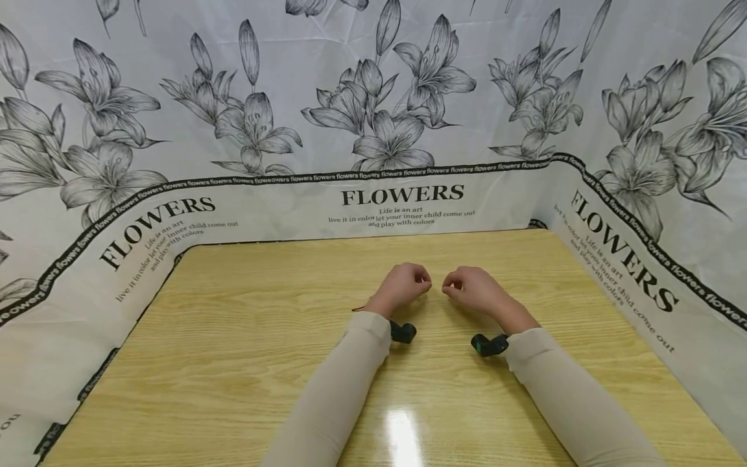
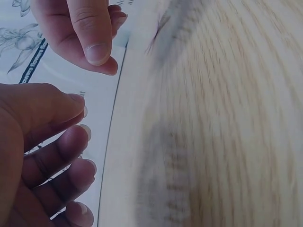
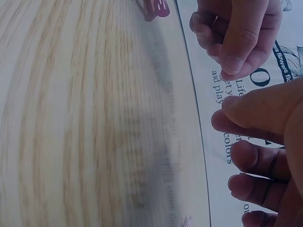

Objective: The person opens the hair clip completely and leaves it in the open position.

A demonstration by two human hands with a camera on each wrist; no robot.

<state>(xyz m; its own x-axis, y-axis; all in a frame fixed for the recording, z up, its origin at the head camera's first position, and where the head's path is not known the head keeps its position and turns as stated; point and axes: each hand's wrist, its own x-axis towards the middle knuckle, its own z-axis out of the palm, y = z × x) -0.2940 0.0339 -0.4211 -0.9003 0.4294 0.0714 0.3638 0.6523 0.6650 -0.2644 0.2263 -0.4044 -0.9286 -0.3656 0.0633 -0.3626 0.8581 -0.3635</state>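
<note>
My left hand (image 1: 403, 285) and right hand (image 1: 474, 288) hover over the wooden table, fingertips facing each other across a small gap. On both, the fingers curl and the thumb meets the index finger. Nothing shows between the fingertips in either wrist view. By the left wrist lies a small reddish item (image 1: 357, 309), mostly hidden in the head view. The right wrist view shows it as a glossy red, clip-like piece (image 3: 158, 7), cut off by the frame. A thin, dark purplish item (image 2: 158, 32) lies on the right hand's side, its kind unclear; the head view does not show it.
White cloth walls (image 1: 403, 201) with flower prints surround the wooden table (image 1: 245, 324) at its back and sides. Black wrist cameras (image 1: 489, 345) sit on both wrists, below the sleeves' cuffs. Light glares off the table near the front.
</note>
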